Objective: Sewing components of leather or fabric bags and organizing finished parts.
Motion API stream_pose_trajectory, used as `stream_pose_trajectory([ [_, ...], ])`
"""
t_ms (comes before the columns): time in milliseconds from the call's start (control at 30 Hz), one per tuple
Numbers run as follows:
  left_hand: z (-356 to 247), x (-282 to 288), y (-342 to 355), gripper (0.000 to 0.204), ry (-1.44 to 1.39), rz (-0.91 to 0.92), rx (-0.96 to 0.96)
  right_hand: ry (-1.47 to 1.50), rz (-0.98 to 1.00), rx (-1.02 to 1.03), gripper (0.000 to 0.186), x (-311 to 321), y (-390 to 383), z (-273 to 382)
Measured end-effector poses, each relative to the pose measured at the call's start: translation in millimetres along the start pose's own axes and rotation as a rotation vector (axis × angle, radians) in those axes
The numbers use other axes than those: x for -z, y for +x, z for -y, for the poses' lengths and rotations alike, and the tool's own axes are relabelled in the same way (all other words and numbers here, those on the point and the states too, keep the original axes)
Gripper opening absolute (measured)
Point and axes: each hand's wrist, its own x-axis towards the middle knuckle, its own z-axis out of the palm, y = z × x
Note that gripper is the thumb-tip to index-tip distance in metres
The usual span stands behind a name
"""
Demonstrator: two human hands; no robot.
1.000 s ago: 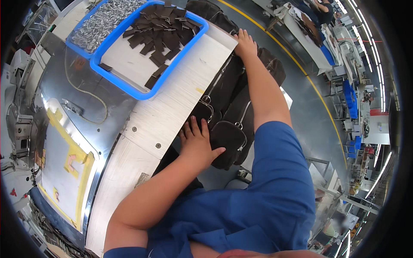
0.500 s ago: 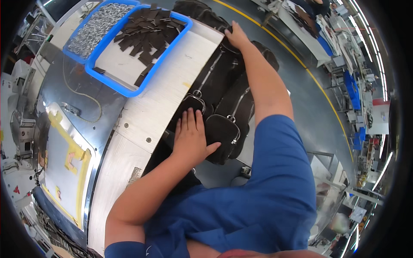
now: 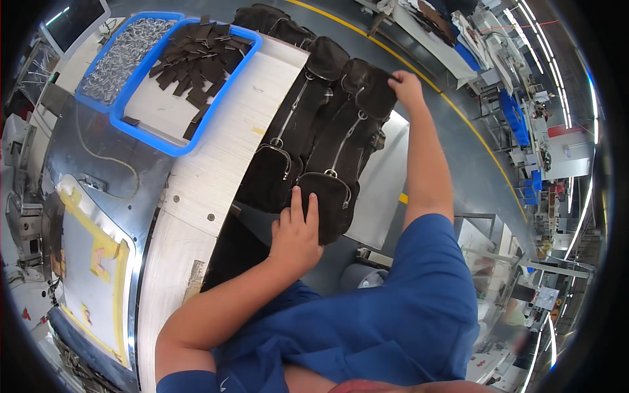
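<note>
Several dark brown-black soft bags [image 3: 331, 147], with silver zips and rings, lie side by side just right of the pale bench edge. My left hand [image 3: 295, 236] rests on the pocketed end of the nearest one [image 3: 327, 203], with two fingers stretched over it and the others partly bent. At the far end, my right hand [image 3: 409, 92] pinches the outer corner of a dark flap or pocket [image 3: 373, 92]. More dark bags [image 3: 268, 23] lie at the back.
Blue trays hold silver metal fittings [image 3: 131, 59] and dark rectangular pieces [image 3: 190, 59] on the pale bench [image 3: 249, 98]. A machine plate [image 3: 111, 170] is at left. A grey metal surface [image 3: 380, 190] sits right of the bags, then a yellow-lined floor [image 3: 472, 170] and other workstations [image 3: 458, 33].
My right hand has moved right and toward me, and the far flap with it. My left hand has shifted slightly toward me, its outer fingers now bent. More grey surface shows beside the bags.
</note>
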Motion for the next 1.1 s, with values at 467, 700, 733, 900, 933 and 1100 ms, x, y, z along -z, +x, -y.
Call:
stream_pose_trajectory([
  [467, -12.2, 25.4, 47.0, 0.084, -0.146, -0.187, -0.271, -0.453, -0.076, 0.288, 0.056, -74.9, 8.4, 75.4],
  [700, 12.4, -33.1, 63.3, 0.095, 0.066, 0.061, -0.278, -0.378, 0.079, -0.112, 0.055, -115.7, -7.3, 11.4],
  [733, 15.4, -36.1, 63.6, 0.093, 0.050, 0.057, -0.274, -0.372, 0.064, -0.155, 0.055, -119.2, -16.9, 14.9],
  [900, 13.6, -45.2, 71.2, 0.093, 0.049, 0.073, -0.263, -0.298, -0.111, -0.140, 0.056, -126.1, -30.0, -0.9],
  [933, 12.6, -45.0, 71.6, 0.093, 0.054, 0.061, -0.261, -0.285, -0.149, -0.103, 0.056, -127.8, -28.6, 1.6],
  [1100, 12.0, -40.8, 72.1, 0.098, 0.033, 0.055, -0.273, 0.164, -0.330, 0.054, 0.048, -127.6, -24.8, -21.8],
])
